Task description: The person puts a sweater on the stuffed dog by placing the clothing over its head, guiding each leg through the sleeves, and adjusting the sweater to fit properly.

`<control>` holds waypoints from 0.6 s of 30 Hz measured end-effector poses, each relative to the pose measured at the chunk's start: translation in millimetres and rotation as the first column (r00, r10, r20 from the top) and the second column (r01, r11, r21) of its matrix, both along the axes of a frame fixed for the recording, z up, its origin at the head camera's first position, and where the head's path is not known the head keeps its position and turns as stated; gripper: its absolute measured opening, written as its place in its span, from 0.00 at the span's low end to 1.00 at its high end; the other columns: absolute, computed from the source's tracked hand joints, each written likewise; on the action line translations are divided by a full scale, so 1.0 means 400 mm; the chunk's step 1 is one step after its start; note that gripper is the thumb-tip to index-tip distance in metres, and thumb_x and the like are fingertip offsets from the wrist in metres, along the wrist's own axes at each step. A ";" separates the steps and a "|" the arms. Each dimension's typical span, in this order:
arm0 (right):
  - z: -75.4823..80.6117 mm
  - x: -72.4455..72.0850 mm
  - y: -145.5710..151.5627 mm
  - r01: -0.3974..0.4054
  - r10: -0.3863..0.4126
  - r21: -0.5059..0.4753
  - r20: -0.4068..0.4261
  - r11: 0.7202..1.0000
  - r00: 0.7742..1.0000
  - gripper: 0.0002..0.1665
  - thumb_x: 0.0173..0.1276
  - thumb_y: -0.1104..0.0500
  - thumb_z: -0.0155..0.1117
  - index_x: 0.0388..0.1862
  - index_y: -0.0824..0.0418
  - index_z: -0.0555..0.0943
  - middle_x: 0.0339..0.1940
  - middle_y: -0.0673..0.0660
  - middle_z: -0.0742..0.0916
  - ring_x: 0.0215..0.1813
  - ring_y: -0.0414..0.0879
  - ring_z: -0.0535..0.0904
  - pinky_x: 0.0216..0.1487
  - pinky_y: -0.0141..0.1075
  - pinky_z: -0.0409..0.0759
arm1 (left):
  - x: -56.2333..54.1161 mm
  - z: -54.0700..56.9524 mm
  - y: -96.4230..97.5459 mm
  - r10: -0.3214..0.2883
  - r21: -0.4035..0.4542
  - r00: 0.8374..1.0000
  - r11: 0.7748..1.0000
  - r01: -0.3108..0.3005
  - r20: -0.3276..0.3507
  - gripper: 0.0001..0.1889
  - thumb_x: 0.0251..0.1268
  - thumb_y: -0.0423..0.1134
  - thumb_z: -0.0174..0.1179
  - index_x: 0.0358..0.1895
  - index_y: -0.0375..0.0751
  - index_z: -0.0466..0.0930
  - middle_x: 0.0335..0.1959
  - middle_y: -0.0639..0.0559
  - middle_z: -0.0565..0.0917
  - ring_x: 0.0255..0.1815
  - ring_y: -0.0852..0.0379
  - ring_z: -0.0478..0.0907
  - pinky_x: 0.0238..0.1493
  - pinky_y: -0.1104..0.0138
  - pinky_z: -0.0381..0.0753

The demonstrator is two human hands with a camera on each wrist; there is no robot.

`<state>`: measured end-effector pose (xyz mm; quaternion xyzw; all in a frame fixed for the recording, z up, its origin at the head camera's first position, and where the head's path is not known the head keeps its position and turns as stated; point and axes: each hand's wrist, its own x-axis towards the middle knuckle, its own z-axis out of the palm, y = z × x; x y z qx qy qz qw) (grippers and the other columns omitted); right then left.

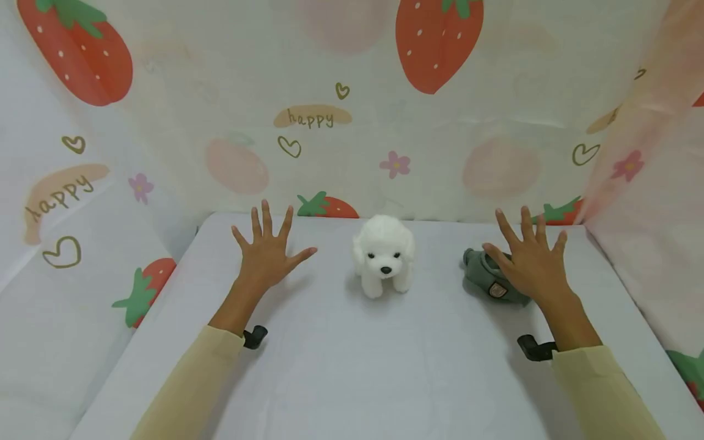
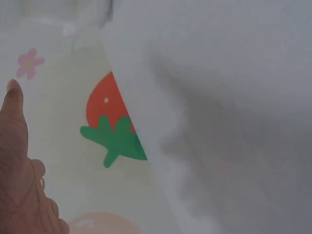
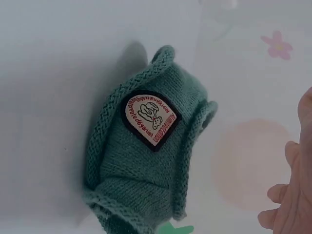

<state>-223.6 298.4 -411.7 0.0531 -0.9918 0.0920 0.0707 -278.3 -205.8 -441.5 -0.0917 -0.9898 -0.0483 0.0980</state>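
Below the right hand (image 1: 530,263) and a bit to its left, I see the green knit sweater (image 1: 486,278) on the white table (image 1: 357,366), slanting lengthwise from far left to near right. That hand is nearest it, fingers spread, holding nothing. The left hand (image 1: 266,256), also spread and empty, is closer to the white toy dog (image 1: 383,250).

We hold left arm (image 1: 187,385) and right arm (image 1: 605,391) forward, well apart | our left hand (image 1: 266,255) is spread wide, its fingers (image 1: 266,221) straight, its thumb (image 1: 302,256) turned inward | our right hand (image 1: 532,261) is spread likewise, back facing upward
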 end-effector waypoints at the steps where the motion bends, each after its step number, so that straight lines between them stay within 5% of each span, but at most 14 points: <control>1: -0.001 0.006 0.003 0.001 -0.001 -0.004 -0.003 1.000 1.000 0.47 0.77 0.26 0.36 0.85 0.41 0.35 0.83 0.66 0.36 0.80 0.72 0.30 0.66 0.77 0.25 | 0.006 0.000 0.003 -0.002 -0.007 1.000 1.000 0.002 -0.001 0.56 0.58 0.85 0.38 0.83 0.60 0.31 0.81 0.33 0.28 0.81 0.32 0.27 0.65 0.23 0.26; 10: 0.003 0.073 0.016 -0.044 0.042 -0.038 -0.050 0.998 0.998 0.45 0.79 0.30 0.39 0.85 0.41 0.36 0.83 0.66 0.39 0.81 0.69 0.33 0.68 0.75 0.25 | 0.118 0.030 0.061 -0.022 -0.083 0.988 0.996 0.035 0.154 0.49 0.65 0.77 0.47 0.82 0.50 0.55 0.78 0.27 0.54 0.78 0.29 0.54 0.66 0.23 0.45; 14: 0.003 0.103 0.017 -0.052 0.048 -0.055 -0.058 0.997 0.997 0.46 0.80 0.33 0.44 0.85 0.44 0.39 0.83 0.69 0.44 0.81 0.70 0.40 0.69 0.75 0.28 | 0.172 0.041 0.103 -0.070 -0.159 0.967 0.981 0.112 0.246 0.43 0.69 0.71 0.51 0.78 0.47 0.63 0.75 0.27 0.63 0.75 0.30 0.61 0.69 0.30 0.54; 18: 0.000 0.125 0.022 -0.067 0.061 -0.082 -0.078 0.994 0.995 0.46 0.80 0.38 0.51 0.85 0.49 0.44 0.81 0.74 0.54 0.78 0.74 0.52 0.70 0.74 0.42 | 0.222 0.049 0.155 -0.148 -0.183 0.941 0.960 0.210 0.305 0.38 0.71 0.68 0.53 0.75 0.48 0.69 0.73 0.31 0.68 0.73 0.35 0.66 0.69 0.37 0.62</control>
